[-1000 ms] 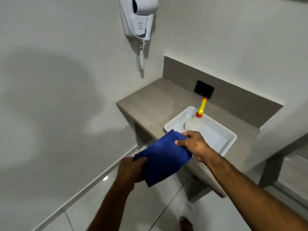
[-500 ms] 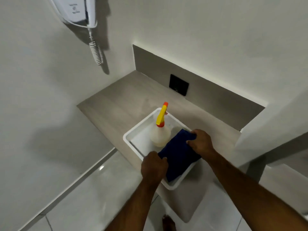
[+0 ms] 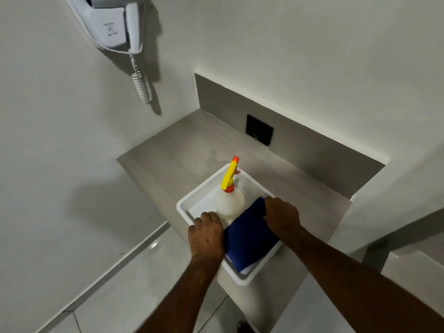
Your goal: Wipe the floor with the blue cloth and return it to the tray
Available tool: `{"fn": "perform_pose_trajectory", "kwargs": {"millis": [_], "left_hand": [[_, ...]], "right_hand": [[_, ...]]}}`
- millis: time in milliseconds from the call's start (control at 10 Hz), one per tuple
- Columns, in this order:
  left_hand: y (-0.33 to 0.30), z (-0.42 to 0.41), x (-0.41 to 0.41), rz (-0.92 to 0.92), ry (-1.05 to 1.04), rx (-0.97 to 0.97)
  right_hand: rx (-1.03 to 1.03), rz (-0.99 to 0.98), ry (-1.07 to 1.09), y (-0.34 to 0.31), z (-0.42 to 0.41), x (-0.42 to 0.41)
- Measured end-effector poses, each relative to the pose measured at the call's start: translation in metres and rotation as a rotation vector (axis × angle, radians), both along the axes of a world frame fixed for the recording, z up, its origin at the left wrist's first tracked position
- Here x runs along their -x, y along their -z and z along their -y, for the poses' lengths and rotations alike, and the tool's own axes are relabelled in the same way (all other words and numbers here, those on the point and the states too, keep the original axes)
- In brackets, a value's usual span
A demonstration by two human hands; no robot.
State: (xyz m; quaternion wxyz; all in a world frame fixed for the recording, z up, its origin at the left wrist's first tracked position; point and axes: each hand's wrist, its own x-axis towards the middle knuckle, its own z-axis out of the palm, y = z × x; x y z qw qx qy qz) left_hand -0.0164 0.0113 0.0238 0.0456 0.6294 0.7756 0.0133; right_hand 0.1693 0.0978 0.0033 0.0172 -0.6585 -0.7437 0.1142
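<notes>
The blue cloth lies flat in the right half of the white tray on the grey counter. My left hand rests on the cloth's near-left edge, fingers curled down. My right hand presses on the cloth's far-right corner by the tray rim. Both hands still touch the cloth; the grip under the fingers is hidden. A white spray bottle with a yellow and orange nozzle stands in the tray just left of the cloth.
The grey counter ends at a white wall on the left. A black socket plate sits on the backsplash. A white wall-mounted hair dryer with a coiled cord hangs above left. Pale floor tiles lie below.
The cloth went from being held up in front of the counter into the tray, and now lies flatter. My view shifted closer over the tray.
</notes>
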Motion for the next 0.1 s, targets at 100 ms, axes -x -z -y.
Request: {"fn": "perform_pose_trajectory", "kwargs": {"millis": [100], "left_hand": [[-0.0165,0.0007,0.0373,-0.084,0.014,-0.144]], "right_hand": [[-0.093,-0.055,0.084,-0.0301,-0.0161,0.0052]]}}
